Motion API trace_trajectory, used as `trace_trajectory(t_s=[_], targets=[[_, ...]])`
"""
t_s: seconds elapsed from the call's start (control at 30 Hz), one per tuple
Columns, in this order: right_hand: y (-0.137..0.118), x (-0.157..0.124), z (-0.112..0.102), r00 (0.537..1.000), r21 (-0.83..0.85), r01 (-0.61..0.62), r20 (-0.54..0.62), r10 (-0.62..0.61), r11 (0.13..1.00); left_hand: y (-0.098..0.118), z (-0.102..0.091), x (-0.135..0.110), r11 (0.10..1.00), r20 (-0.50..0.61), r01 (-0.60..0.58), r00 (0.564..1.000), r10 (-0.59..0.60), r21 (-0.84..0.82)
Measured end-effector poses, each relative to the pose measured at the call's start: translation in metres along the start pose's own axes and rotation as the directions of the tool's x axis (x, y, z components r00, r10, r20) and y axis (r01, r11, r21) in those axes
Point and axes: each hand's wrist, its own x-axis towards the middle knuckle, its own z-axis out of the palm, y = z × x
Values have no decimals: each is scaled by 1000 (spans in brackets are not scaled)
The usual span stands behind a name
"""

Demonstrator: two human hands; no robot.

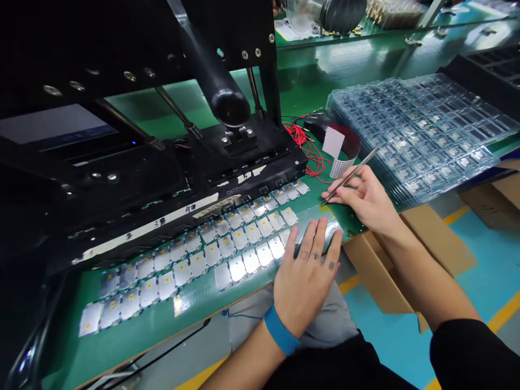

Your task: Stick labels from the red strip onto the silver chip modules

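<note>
Tweezers slant through the right side of the frame, pinched between the thumb and fingers of the right hand. Their tips point down and left, close to the far right end of a glossy clear strip; whether they touch it I cannot tell. The left hand, at lower centre, lies palm down with its fingers stretched out and slightly apart, resting over the right part of that strip. Anything beneath the palm is hidden. A blue band circles the left wrist.

Small silver-faced boards, many with a yellow dot, run in slanting rows from lower left to the centre of the frame. The nearest row, beside the left fingertips, lies along the strip. All rest on a green tabletop.

Behind the rows, a black machine fills the upper left, its thick handle angled down toward the viewer and pale marked tape along its front. Right of it lie coiled red wires and a curled perforated ribbon. Stacked clear trays occupy the upper right; below them, a cardboard box stands with flaps spread.
</note>
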Motion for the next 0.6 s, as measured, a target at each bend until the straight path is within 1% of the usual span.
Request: trace_trajectory(t_s=[0.17, 0.4, 0.6], targets=[[-2, -1, 2, 1000, -5, -15, 1, 15, 1000, 0, 1, -1, 1000, -6, 5, 1000, -6, -16], [-3, -2, 3, 999, -35, -33, -7, 32, 999, 0, 1, -1, 999, 18, 8, 1000, -7, -35], [-2, -2, 3, 1000, -27, 2, 27, -2, 1000, -1, 1, -1, 999, 20, 6, 1000, -6, -42]])
